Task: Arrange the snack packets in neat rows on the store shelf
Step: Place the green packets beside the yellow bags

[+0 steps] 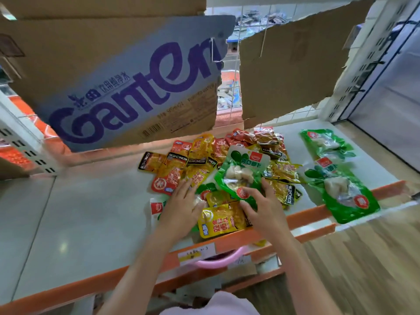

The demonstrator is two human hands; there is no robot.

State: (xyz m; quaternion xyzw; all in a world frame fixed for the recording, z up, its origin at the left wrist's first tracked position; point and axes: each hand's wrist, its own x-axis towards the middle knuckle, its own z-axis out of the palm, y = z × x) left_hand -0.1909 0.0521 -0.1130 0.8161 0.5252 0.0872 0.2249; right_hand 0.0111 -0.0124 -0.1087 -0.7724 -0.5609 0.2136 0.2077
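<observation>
A heap of small yellow, red and black snack packets (197, 162) lies on the pale shelf (86, 208). On top of the heap is a large green packet (241, 171); my right hand (261, 208) grips its near end, fingers curled over the edge. My left hand (181, 205) lies flat with straight fingers on packets at the heap's near left. A yellow packet (222, 220) sits between my hands at the shelf's front. Two more green packets (345, 192) (325, 142) lie apart on the right.
Torn cardboard sheets, one printed in purple (136, 87) and one plain (295, 64), stand at the back of the shelf. The orange front rail (318, 212) carries price tags. A pink basin rim (218, 260) shows below. Wooden floor lies at right.
</observation>
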